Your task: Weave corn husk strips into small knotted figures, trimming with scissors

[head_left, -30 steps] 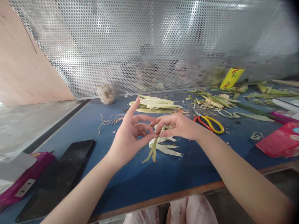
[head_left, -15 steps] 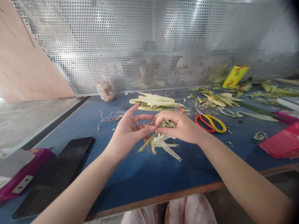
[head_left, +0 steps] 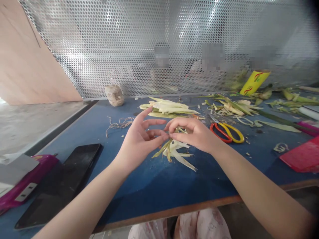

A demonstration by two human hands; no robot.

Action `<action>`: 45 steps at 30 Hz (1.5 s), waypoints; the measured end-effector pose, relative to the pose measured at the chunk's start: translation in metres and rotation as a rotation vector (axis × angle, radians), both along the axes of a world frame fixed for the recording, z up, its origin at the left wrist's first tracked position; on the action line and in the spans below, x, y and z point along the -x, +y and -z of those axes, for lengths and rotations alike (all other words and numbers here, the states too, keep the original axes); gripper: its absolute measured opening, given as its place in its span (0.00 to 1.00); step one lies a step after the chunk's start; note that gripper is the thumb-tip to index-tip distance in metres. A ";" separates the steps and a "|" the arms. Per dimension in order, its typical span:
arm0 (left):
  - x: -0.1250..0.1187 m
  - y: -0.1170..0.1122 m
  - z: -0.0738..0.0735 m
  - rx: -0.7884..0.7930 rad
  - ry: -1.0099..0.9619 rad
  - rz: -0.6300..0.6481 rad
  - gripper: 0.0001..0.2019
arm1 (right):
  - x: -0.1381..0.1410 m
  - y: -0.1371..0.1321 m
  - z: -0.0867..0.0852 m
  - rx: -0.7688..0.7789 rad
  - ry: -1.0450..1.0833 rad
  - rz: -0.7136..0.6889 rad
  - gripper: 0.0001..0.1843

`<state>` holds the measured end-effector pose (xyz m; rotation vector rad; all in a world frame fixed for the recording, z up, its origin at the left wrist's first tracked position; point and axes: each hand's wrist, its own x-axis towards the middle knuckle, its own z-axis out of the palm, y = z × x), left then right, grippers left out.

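Note:
A small bundle of pale corn husk strips (head_left: 179, 157) stands over the blue table, its loose ends fanned out below my fingers. My right hand (head_left: 194, 132) curls round the top of the bundle, thumb and forefinger closed on it. The thumb and fingertips of my left hand (head_left: 139, 137) meet in a pinch against the right fingertips at the bundle's left side. What lies in that pinch is too small to make out. Behind the hands is a pile of flat husks (head_left: 171, 107). Scissors with red and yellow handles (head_left: 230, 132) lie right of my right hand.
Thin string (head_left: 119, 123) and a wrapped, pale lump (head_left: 114, 95) are at the left. A black phone (head_left: 62, 186) lies beside a purple power strip (head_left: 32, 186). Husk scraps (head_left: 231, 106), a yellow tube (head_left: 254, 82) and a red object (head_left: 302, 154) are rightward. A perforated metal screen (head_left: 129, 49) stands behind.
The whole view has shifted slightly. Both hands stay together at the husk bundle, with only small finger movements; the left fingertips have curled a little closer to the right ones.

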<state>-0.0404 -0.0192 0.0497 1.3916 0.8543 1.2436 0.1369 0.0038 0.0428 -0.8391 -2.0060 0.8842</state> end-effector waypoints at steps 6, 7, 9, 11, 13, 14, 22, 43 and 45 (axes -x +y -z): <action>0.000 -0.003 -0.001 -0.037 0.027 -0.013 0.40 | 0.000 0.000 0.000 0.065 0.030 0.022 0.02; 0.000 -0.003 -0.001 -0.050 0.031 -0.004 0.40 | 0.000 0.000 0.001 0.086 0.041 0.026 0.03; 0.001 -0.003 0.000 -0.079 0.034 0.011 0.40 | 0.001 0.000 0.002 0.127 0.070 0.026 0.03; 0.002 -0.003 0.000 -0.101 0.037 0.023 0.39 | 0.001 0.000 0.003 0.152 0.100 0.022 0.03; 0.002 -0.004 -0.001 -0.111 0.040 0.031 0.39 | 0.001 0.001 0.004 0.154 0.112 0.023 0.03; 0.002 -0.005 -0.001 -0.112 0.041 0.034 0.39 | 0.001 0.001 0.005 0.147 0.113 0.026 0.03; -0.002 -0.001 0.005 -0.061 -0.018 -0.058 0.36 | 0.004 -0.001 0.005 0.004 0.083 0.178 0.03; -0.003 -0.005 -0.004 0.174 -0.038 -0.001 0.42 | -0.001 -0.002 0.001 -0.027 0.029 0.080 0.02; -0.002 -0.004 -0.005 0.209 -0.045 0.040 0.39 | -0.002 -0.001 0.001 -0.019 0.040 0.041 0.02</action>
